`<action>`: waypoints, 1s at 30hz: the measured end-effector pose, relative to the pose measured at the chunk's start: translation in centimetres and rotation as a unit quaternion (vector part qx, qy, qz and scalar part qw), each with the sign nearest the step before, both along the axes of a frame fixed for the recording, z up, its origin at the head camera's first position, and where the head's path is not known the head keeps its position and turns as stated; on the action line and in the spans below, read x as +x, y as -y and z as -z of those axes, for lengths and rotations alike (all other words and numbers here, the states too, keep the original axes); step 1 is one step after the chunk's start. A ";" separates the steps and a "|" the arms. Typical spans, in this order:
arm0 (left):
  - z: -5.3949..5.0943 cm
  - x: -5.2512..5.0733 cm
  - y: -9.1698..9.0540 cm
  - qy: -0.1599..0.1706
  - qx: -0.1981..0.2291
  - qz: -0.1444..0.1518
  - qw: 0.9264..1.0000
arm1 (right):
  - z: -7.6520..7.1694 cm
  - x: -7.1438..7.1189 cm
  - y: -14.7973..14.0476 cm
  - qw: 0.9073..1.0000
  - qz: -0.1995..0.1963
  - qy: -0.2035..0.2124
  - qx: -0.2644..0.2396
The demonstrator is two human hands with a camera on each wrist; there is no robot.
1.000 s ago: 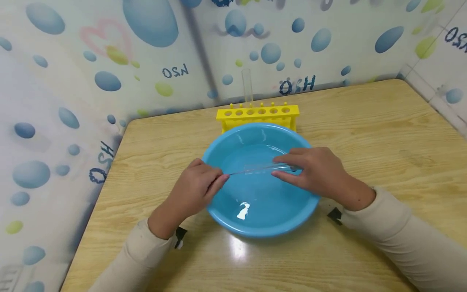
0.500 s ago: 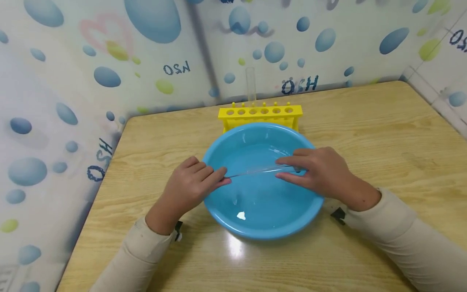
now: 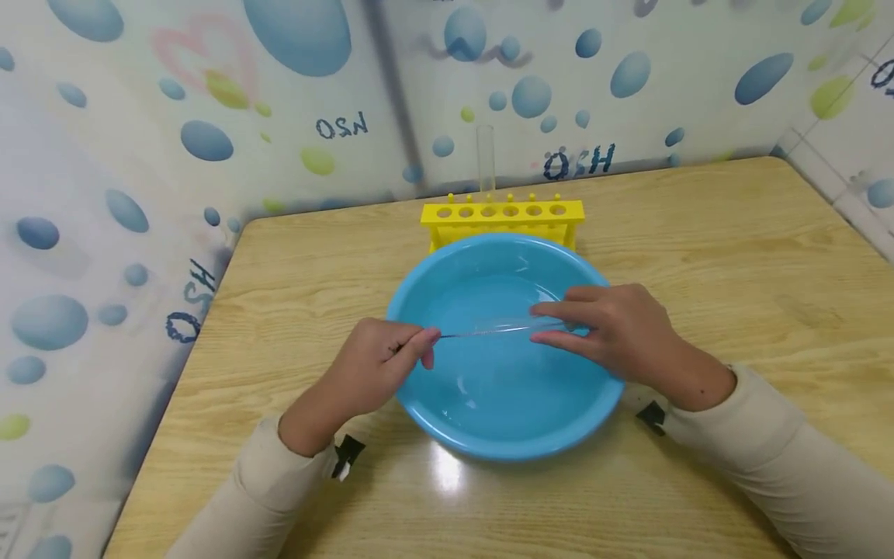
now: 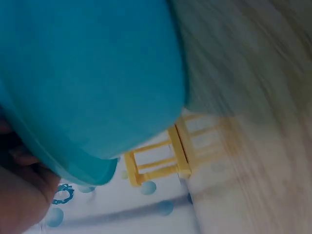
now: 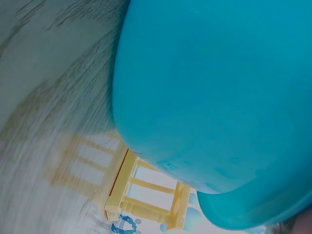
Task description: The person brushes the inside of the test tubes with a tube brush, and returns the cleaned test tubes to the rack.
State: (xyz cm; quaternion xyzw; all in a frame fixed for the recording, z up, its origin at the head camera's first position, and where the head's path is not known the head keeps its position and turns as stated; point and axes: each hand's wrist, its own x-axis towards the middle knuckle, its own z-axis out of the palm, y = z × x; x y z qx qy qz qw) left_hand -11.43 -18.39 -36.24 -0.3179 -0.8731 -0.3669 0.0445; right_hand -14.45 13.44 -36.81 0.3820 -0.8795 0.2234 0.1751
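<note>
Bubble-print wall (image 3: 279, 109) beyond the grip, wooden table (image 3: 698, 248) below. Pinching thin rod (image 3: 457, 335) in left hand (image 3: 380, 355), test tube (image 3: 511, 326) in right hand (image 3: 618, 326), blue basin (image 3: 511, 450) beneath both. Apparently scrubbing inside; next, presumably calling for rod and tube aligned.

In the head view, your right hand (image 3: 618, 330) hides one end of the glass tube (image 3: 515, 325), your left hand (image 3: 377, 361) covers one end of the thin rod (image 3: 457, 335), and the rod's other end is too faint to make out. The blue basin (image 3: 506, 450) hides much of the yellow rack (image 3: 503, 213) from you. Your wrist views cut both hands off at the edge.
</note>
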 end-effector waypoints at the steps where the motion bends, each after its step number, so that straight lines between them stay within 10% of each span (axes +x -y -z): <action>1: -0.2 0.1 -0.1 0.043 0.014 -0.009 0.999 | 0.0 0.0 0.0 1.000 -0.001 -0.003 -0.001; 4: -0.7 0.2 -0.2 0.109 0.034 -0.025 0.993 | -0.1 0.0 0.0 1.000 -0.005 -0.009 -0.004; 24: -0.6 0.2 -0.4 0.163 0.061 -0.106 0.979 | 0.7 0.5 0.0 1.000 -0.004 -0.005 -0.015; 27: -0.3 0.0 -0.5 0.130 0.059 -0.111 0.984 | 0.5 0.4 -0.1 1.000 -0.005 -0.006 -0.009; 30: -0.1 -0.3 -0.6 0.025 0.047 -0.094 0.994 | 0.2 0.3 -0.2 1.000 -0.002 -0.009 -0.004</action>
